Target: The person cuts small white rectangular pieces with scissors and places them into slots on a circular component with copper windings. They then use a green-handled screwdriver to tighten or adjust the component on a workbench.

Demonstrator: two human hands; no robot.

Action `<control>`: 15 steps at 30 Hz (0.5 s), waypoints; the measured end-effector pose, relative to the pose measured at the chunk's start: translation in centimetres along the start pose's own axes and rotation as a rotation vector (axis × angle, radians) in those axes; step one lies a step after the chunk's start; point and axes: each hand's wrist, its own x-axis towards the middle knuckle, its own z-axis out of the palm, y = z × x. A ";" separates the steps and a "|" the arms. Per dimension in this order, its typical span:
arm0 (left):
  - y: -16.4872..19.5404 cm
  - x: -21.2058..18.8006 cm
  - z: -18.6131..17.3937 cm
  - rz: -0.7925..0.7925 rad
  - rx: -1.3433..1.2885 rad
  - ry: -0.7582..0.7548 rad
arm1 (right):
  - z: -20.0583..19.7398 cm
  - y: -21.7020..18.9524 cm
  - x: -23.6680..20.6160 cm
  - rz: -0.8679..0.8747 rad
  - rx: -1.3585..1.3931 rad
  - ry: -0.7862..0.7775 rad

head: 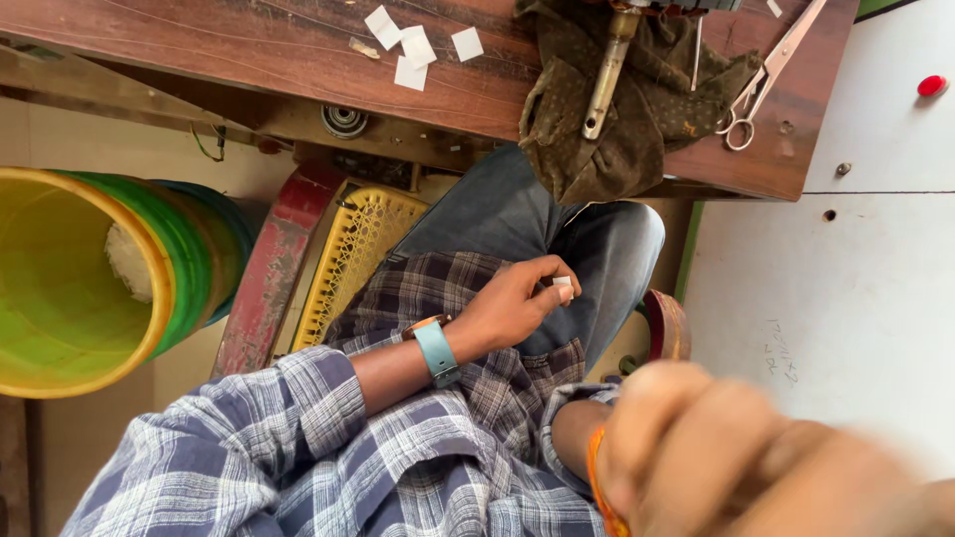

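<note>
A green-and-yellow bin [90, 283] stands at the left. Over the lap, the left hand [512, 303] pinches a small white tag [563, 288] at its fingertips. The right hand [756, 457] is a blur; I cannot tell its fingers.

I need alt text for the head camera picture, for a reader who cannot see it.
Seen from above, a seated person's left hand pinches a small white piece over the lap, while the right hand is a blur close to the camera. Ahead, a wooden table holds white paper squares, dark cloth and scissors.
</note>
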 end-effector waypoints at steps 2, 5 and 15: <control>0.0 -0.2 0.3 -0.106 -0.018 -0.028 | -1.3 0.5 -0.8 -0.055 0.086 -0.050; -1.2 -0.4 0.8 -0.088 0.004 -0.050 | -2.8 1.5 -1.5 -0.207 0.128 -0.043; -2.6 1.5 2.9 -0.093 -0.252 -0.164 | -2.1 1.0 0.8 -0.447 0.113 -0.061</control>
